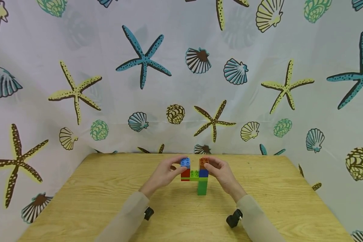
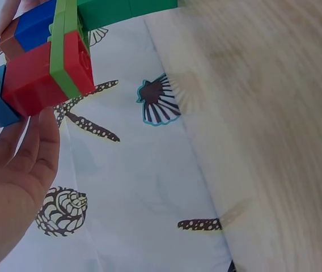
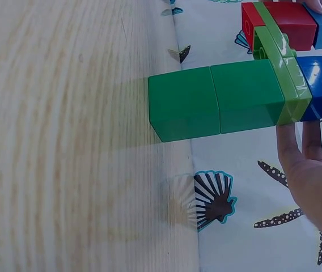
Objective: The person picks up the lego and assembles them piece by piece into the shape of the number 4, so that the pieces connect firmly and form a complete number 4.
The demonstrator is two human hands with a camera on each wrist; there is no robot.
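A structure of toy building bricks stands on the table in front of me. Its right column has stacked green bricks at the base, then a light green plate, a blue brick and an orange-brown brick on top. The plate reaches left to a second column, with a red brick above it, another red piece below it and a light blue brick on top. My left hand pinches the light blue brick between thumb and fingers. The right hand grips the orange-brown brick, its fingers partly hidden behind the column.
The wooden table ends at a white curtain printed with starfish and shells, which hangs behind it and along both sides. Small black devices are strapped at both wrists.
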